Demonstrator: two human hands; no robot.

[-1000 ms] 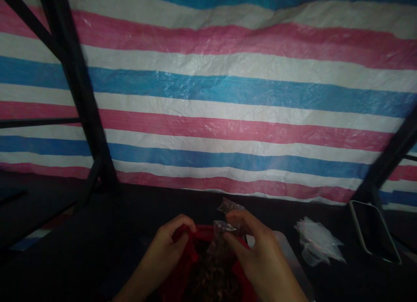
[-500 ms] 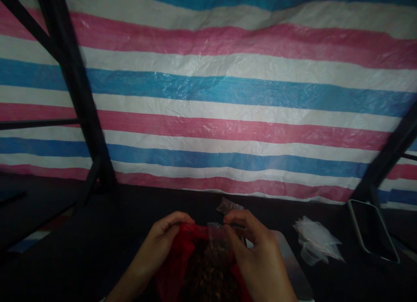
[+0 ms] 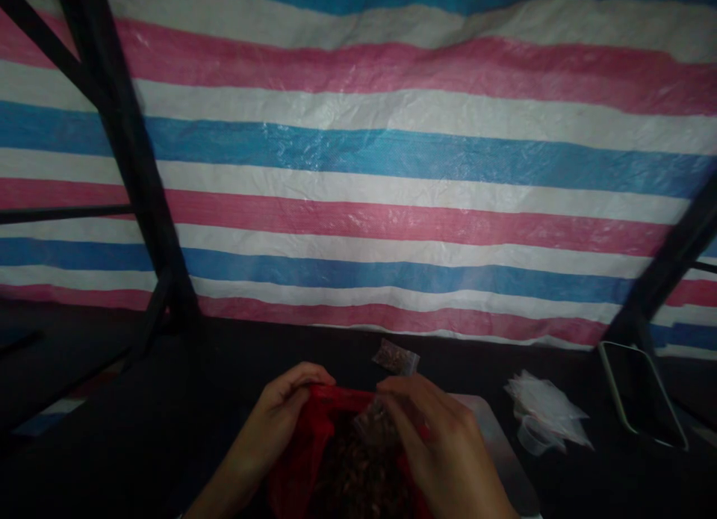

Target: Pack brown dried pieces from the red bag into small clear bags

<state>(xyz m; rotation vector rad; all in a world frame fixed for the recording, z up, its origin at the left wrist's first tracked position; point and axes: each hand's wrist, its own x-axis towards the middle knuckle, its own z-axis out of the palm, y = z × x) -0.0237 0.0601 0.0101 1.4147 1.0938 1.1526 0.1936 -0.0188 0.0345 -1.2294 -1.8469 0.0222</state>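
My left hand (image 3: 288,407) pinches the rim of a red plastic bag (image 3: 305,437) and keeps its mouth spread. Inside the bag lies a mass of dark brown dried flakes (image 3: 358,478); their exact kind is too dim to make out. Over these flakes, my right hand (image 3: 440,437) is closed on a small clear plastic bag (image 3: 373,422), tilted, with brown bits showing in or through it. Its fingertips are partly hidden behind the hand. Just beyond the red bag, a filled small plastic bag (image 3: 396,357) rests on the black table.
A pile of clear empty bags (image 3: 546,399) lies to the right, with a small clear cup (image 3: 533,437) against it. Farther right is a phone (image 3: 644,396). A pale translucent lid or tray (image 3: 496,437) sits under my right wrist. Black metal posts (image 3: 131,168) stand before a striped tarp (image 3: 392,213).
My right hand has turned and dipped lower, tipping the small clear bag from upright to slanted over the flakes. My left hand stays at the red bag's rim.
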